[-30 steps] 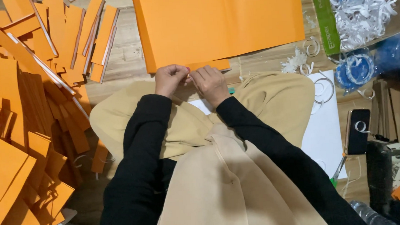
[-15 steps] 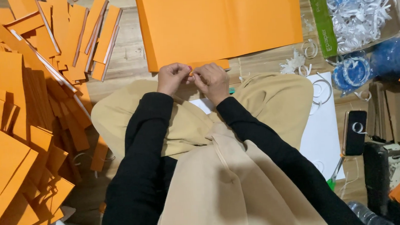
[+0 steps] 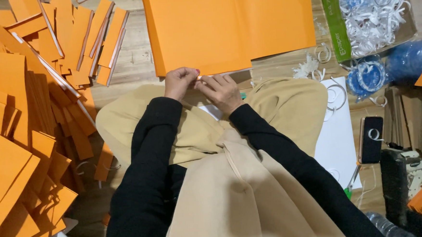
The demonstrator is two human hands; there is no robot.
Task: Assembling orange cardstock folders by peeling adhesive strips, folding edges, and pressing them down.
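Note:
My left hand (image 3: 180, 81) and my right hand (image 3: 221, 91) meet above my lap, at the near edge of a stack of large orange sheets (image 3: 230, 26). Their fingertips pinch a small thin pale strip (image 3: 200, 76) between them. The left fingers are curled tight and the right fingers reach left to meet them. How the strip joins the orange paper is hidden by the fingers. A white sheet (image 3: 339, 126) lies under and to the right of my knee.
Heaps of folded orange paper pieces (image 3: 33, 118) fill the left side. At the right lie a bag of white and blue plastic rings (image 3: 374, 14), loose white rings (image 3: 336, 97), a phone (image 3: 370, 139) and a black box (image 3: 397, 190).
Both hands have stayed together and shifted slightly toward the orange sheets. The short orange strip seen beside the right hand earlier is no longer visible.

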